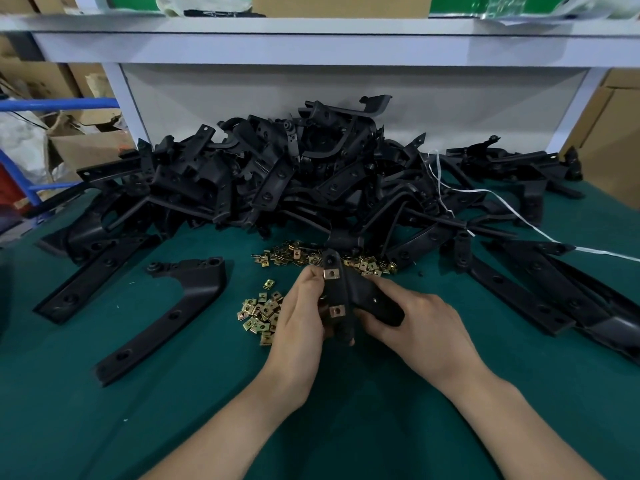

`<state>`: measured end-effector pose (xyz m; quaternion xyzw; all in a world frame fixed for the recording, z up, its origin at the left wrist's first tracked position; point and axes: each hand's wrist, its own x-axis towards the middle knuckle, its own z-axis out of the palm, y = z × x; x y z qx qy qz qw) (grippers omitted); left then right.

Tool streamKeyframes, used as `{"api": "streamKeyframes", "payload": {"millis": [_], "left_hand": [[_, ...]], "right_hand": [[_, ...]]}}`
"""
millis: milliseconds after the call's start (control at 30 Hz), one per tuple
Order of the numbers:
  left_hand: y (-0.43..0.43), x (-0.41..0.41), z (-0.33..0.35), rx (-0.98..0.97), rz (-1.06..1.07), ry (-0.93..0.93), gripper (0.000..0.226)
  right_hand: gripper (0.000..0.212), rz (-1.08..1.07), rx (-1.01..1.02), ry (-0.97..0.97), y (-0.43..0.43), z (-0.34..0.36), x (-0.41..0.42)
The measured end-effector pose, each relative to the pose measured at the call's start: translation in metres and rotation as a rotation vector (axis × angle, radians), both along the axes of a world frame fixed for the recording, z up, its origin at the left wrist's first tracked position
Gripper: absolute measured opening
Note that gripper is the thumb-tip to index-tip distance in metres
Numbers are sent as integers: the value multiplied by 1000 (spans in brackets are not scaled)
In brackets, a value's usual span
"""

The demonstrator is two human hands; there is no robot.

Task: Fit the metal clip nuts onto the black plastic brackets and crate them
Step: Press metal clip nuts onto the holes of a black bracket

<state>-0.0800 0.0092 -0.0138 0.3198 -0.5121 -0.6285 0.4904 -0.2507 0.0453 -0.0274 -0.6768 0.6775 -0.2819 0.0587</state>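
Both my hands hold one black plastic bracket (pixel 349 292) above the green table. My left hand (pixel 302 313) grips its long arm from the left, thumb up by the upper clip nut (pixel 331 273). A second clip nut (pixel 337 311) sits lower on the same arm. My right hand (pixel 420 318) grips the bracket's short arm from the right. Loose brass clip nuts lie in a small pile (pixel 260 313) just left of my left hand and in a wider scatter (pixel 304 256) behind the bracket.
A big heap of black brackets (pixel 294 174) fills the back of the green table (pixel 173 410). Single brackets (pixel 166 317) lie at the left, long ones (pixel 540 289) at the right. A white string (pixel 519 216) trails across the right side. A white shelf (pixel 311 46) runs overhead.
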Motion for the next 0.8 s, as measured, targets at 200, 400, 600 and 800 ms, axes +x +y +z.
{"api": "streamKeyframes", "payload": {"millis": [200, 400, 600, 800], "left_hand": [[2, 2, 3, -38, -1, -29, 29], [4, 2, 5, -26, 32, -10, 23], [3, 2, 11, -143, 190, 35, 16], [3, 3, 11, -267, 209, -3, 13]], "right_hand": [[60, -11, -18, -25, -1, -2, 0], [58, -5, -22, -37, 1, -1, 0], [54, -1, -13, -80, 0, 0, -1], [53, 24, -9, -143, 1, -1, -1]]}}
